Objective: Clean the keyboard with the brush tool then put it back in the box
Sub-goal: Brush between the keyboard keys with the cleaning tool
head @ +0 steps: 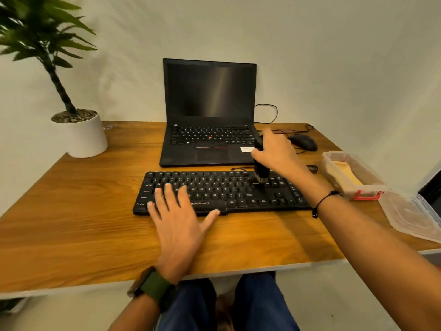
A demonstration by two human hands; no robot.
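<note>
we see the black keyboard point(222, 192) lying on the wooden desk point(83, 211), just near of the open laptop point(208, 113). the left hand point(181, 218) lies flat on the keyboard's left part, fingers straight and spread wide. the right hand point(274, 151) grips the black brush tool point(260, 168) upright, its bristles touching keys toward the keyboard's right. the clear plastic box point(350, 175) sits open at the right, its lid point(410, 213) just near of it.

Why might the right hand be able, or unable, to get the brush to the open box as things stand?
Probably able: the right hand grips the brush over the keyboard, and the open box sits just right with nothing between them.
</note>
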